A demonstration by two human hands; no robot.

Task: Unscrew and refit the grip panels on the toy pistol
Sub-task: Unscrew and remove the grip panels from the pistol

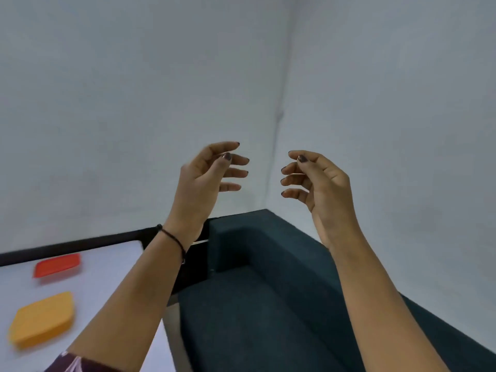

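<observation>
Both of my hands are raised in front of the pale wall, palms facing each other with a gap between them. My left hand has its fingers loosely curved and holds nothing. My right hand mirrors it, fingers relaxed and empty. A thin dark band circles my left wrist. No toy pistol, screwdriver or screws show in the head view. On the white table at the lower left lie a red panel and an orange panel, both well below and left of my hands.
A dark teal sofa fills the lower middle and right, its arm butting the table's black frame. Pale walls meet in a corner behind my hands.
</observation>
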